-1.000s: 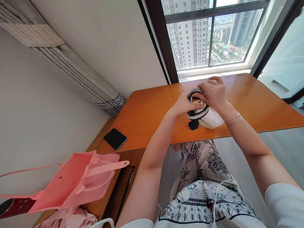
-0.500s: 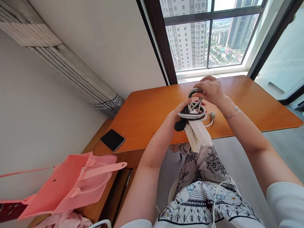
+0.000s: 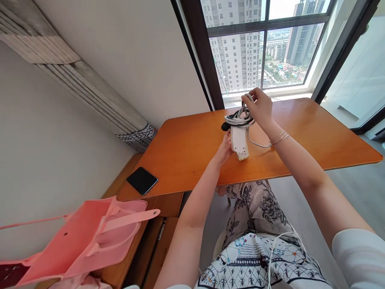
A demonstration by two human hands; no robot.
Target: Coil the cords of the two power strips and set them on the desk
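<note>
A white power strip (image 3: 239, 141) is held up over the orange-brown wooden table, its socket end tilted down toward me. My left hand (image 3: 225, 148) is closed around its left side. White and black cables (image 3: 237, 120) lie coiled around its far end, and a rounded black piece (image 3: 225, 127) sticks out at the left. Above the coil, my right hand (image 3: 260, 106) pinches a loop of the white cable between thumb and fingers. One white cord runs from the strip to the right and passes behind my right wrist, where its end is hidden.
A black phone (image 3: 142, 180) lies on the left part of the table (image 3: 186, 148). An open pink bag (image 3: 99, 237) rests on the wooden cabinet at lower left. Beyond the table are a window (image 3: 264, 52) and a gathered curtain (image 3: 99, 96). A thin white cord hangs over my lap.
The power strip has moved away from me over the table and now hangs more upright. My left hand has slid down onto its body, while my right hand has lifted the cable loop.
</note>
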